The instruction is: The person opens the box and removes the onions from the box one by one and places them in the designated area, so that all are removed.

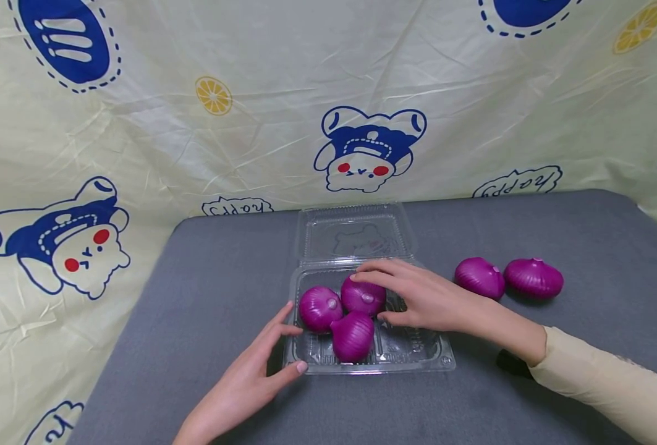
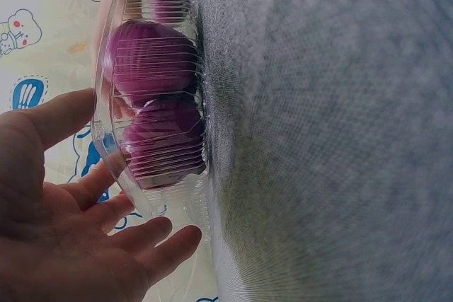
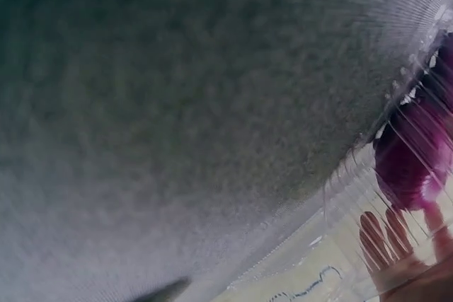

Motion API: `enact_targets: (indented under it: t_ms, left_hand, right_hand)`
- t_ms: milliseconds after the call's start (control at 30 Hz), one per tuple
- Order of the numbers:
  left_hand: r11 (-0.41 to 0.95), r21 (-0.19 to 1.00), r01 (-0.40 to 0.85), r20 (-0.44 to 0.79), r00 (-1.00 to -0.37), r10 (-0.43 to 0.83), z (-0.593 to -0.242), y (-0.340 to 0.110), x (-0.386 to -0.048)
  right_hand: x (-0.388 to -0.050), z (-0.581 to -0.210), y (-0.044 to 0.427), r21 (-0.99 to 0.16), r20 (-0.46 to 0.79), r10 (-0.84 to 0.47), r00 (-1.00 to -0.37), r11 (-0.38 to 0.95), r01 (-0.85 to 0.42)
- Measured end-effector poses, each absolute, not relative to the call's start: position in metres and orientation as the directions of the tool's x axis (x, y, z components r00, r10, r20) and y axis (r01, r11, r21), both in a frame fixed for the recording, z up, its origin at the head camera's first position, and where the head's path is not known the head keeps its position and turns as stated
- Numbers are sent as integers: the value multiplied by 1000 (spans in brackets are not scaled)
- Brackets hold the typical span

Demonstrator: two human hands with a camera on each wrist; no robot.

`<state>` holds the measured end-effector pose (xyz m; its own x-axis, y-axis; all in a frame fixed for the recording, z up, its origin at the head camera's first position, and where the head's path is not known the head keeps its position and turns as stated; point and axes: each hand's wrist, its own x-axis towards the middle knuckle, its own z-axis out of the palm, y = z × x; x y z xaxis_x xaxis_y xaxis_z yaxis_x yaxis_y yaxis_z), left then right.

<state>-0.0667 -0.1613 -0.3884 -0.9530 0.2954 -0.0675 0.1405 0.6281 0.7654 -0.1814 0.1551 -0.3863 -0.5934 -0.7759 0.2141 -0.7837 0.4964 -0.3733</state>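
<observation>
In the head view, a hinged clear plastic container (image 1: 411, 355) lies with its lid (image 1: 317, 238) folded back. Three purple onions sit inside: a left onion (image 1: 317, 311), a front onion (image 1: 355, 340) and a back onion (image 1: 366, 300). My right hand (image 1: 423, 296) holds the back onion, fingers over its top and thumb by its right side. My left hand (image 1: 261, 358) lies spread at the container's left wall. In the left wrist view, its fingertips touch or nearly touch the rim, with onions (image 2: 152, 58) behind the ribbed plastic. The right wrist view shows an onion (image 3: 410, 160) through plastic.
Two more purple onions, a nearer one (image 1: 478, 278) and a farther one (image 1: 534, 278), lie to the right of the container on the grey tabletop (image 1: 222, 266). A dark object (image 1: 512, 363) shows under the right wrist. A printed cloth (image 1: 272, 142) hangs behind.
</observation>
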Motion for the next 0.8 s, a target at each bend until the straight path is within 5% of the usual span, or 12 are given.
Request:
enact_targets:
  t_ms: [800]
  left_hand:
    - [628, 766, 133, -74, -954, 292, -389, -162, -67]
  right_hand:
    - [-182, -390, 149, -395, 107, -731, -674, 591, -703]
